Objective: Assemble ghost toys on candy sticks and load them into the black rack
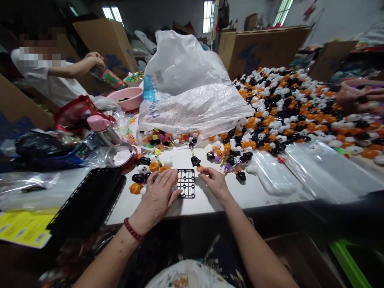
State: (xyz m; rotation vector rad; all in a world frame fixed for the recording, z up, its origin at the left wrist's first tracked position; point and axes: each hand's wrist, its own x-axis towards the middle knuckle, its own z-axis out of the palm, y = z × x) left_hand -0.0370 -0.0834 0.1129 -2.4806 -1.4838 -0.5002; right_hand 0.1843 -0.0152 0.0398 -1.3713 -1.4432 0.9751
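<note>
A black plastic grid tray [186,184] lies on the white tabletop between my hands. My left hand [163,192] lies over its left side, fingers stretched out flat and the thumb at the grid's edge; what is under the palm is hidden. At the tray's upper right, my right hand [215,183] pinches a small orange piece [200,169]. A black figure [195,161] touches or sits just above that piece; whether they are joined I cannot tell. Loose orange, black and white Halloween figures [143,169] lie left of the tray, and more with coloured sticks [229,156] lie right.
A large heap of figures [279,108] fills the back right, beside a white plastic bag [189,80]. Clear bags [279,176] lie on the right. Stacked black trays [90,200], a metal bowl [115,156] and a flask [103,130] stand left. A co-worker [69,76] is behind.
</note>
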